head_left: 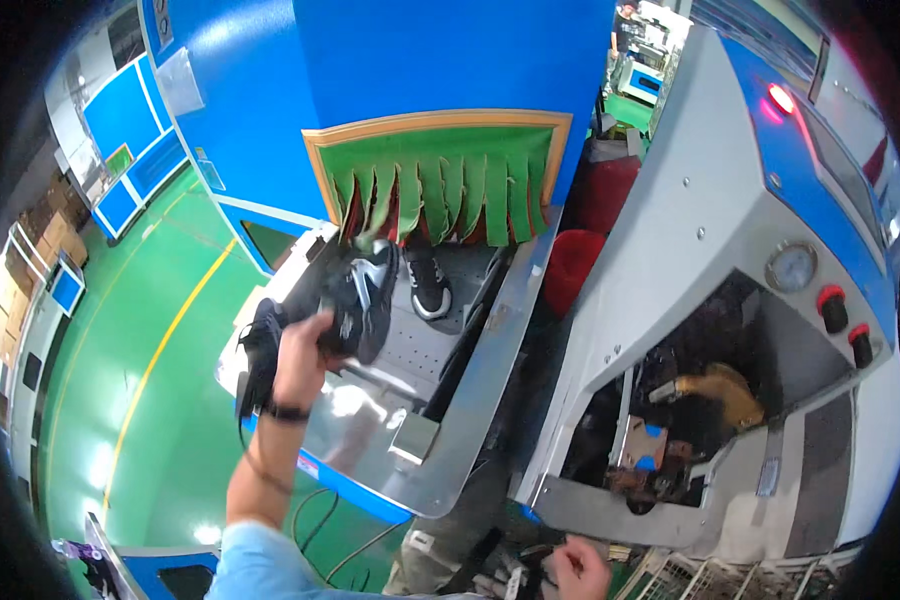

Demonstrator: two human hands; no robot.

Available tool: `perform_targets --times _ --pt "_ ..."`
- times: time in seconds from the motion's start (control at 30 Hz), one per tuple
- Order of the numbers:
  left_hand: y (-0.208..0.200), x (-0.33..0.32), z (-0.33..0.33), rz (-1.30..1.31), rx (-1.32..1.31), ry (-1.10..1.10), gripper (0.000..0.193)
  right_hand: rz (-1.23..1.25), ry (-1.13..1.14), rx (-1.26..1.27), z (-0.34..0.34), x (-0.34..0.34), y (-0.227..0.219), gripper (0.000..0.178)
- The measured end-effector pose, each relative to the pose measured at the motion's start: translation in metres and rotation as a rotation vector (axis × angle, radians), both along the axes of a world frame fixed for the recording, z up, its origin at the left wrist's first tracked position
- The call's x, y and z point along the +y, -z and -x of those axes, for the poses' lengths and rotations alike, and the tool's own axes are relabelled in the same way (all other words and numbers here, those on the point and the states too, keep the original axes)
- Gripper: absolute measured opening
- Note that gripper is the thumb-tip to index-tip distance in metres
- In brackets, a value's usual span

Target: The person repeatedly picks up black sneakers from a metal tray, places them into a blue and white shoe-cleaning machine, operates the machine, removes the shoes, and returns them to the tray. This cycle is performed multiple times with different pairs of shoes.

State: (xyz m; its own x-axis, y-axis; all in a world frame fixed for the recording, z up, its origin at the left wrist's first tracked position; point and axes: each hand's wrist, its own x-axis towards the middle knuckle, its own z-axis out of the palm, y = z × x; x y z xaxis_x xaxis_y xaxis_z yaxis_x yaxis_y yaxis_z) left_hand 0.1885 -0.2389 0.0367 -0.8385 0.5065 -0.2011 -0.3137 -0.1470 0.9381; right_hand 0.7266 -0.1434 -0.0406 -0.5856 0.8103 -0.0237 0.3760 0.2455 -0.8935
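My left hand (305,350) reaches over the metal bed of a blue machine, its fingers closed on a black shoe (370,305) with grey and white trim. To the right of it, a second black shoe (429,288) with a white toe edge rests on the perforated conveyor (410,345), partly under a green strip curtain (440,190). My right hand (578,570) is low at the bottom edge with its fingers curled. A dark item with white and grey patches (510,580) lies close beside it, too blurred to identify. Anything inside the right hand is hidden.
On the right stands a grey and blue machine (610,340) with a pressure gauge (792,266), red-topped knobs and a lit red lamp. Red bins (573,270) sit between the machines. Wire racks (690,578) are at the lower right; cables (315,525) hang below the conveyor bed.
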Motion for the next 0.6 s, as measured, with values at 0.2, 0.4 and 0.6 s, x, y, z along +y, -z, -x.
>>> perform_targets --times 0.2,0.4,0.6 --pt "-0.058 -0.093 -0.188 -0.046 -0.058 0.444 0.045 -0.996 -0.375 0.194 0.114 0.001 -0.112 0.077" --pt "-0.004 -0.079 -0.279 0.004 0.261 0.797 0.096 -0.336 -0.291 0.407 0.017 0.005 -0.125 0.097" --pt "0.022 -0.006 -0.388 -0.119 -0.138 1.062 0.086 0.607 0.086 0.575 -0.068 -0.018 -0.045 0.081"
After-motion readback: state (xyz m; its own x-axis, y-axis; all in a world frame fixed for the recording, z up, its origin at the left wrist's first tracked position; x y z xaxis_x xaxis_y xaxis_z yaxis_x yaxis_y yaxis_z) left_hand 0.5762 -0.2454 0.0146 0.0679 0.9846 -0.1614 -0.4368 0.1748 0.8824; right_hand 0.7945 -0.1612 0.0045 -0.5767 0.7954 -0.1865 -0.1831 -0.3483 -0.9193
